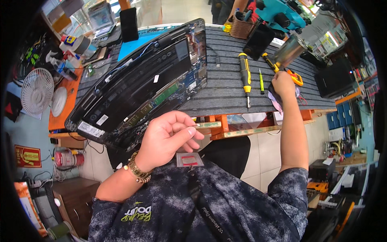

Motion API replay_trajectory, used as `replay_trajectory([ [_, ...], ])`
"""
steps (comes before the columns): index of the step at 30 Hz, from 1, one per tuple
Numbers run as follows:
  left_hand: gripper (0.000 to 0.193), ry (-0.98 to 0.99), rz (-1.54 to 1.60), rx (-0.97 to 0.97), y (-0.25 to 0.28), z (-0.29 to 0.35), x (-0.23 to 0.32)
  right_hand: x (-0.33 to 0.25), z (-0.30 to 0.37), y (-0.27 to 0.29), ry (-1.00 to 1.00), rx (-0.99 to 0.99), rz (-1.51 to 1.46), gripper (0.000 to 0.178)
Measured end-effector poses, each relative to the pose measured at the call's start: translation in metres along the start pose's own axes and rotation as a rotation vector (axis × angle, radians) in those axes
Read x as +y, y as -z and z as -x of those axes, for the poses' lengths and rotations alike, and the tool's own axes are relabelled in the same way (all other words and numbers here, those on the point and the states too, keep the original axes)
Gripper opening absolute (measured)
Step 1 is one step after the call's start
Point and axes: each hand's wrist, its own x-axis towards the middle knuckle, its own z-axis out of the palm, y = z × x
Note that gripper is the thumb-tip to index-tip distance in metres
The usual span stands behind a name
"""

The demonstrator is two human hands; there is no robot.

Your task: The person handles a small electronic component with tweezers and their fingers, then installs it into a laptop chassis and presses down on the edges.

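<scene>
An opened-up laptop with its black battery and green memory boards bare lies across the left half of the bench, reaching past its front edge. My left hand is in front of the laptop's near corner, thumb and fingers closed in a pinch; a tiny thing at the fingertips is too small to name. Out at the right of the bench, my right hand is closed beside a yellow multimeter, above a crumpled purple-pink cloth. What its fingers hold is hidden.
On the grey striped mat lie a yellow-black electric screwdriver and a thin green screwdriver. A metal can, a brown basket and a teal microscope stand behind. A white fan is far left.
</scene>
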Motion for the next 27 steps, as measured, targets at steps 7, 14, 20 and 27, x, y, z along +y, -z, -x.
replay_trajectory([
  [7, 0.011, -0.012, -0.019, -0.038, -0.003, 0.003, -0.001, 0.046, -0.030, 0.031, 0.149, 0.443, -0.727, 0.017],
  [14, 0.006, -0.085, -0.046, 0.042, 0.001, 0.009, -0.006, -0.062, 0.069, 0.132, 0.155, 0.115, -1.279, 0.016],
  [20, 0.007, -0.220, -0.212, 0.110, 0.003, 0.007, -0.016, -0.169, 0.218, 0.143, 0.270, -0.324, -1.318, 0.012],
  [27, 0.010, -0.238, -0.373, 0.075, 0.011, 0.014, -0.013, -0.229, 0.257, 0.142, 0.245, -0.455, -1.483, 0.021],
])
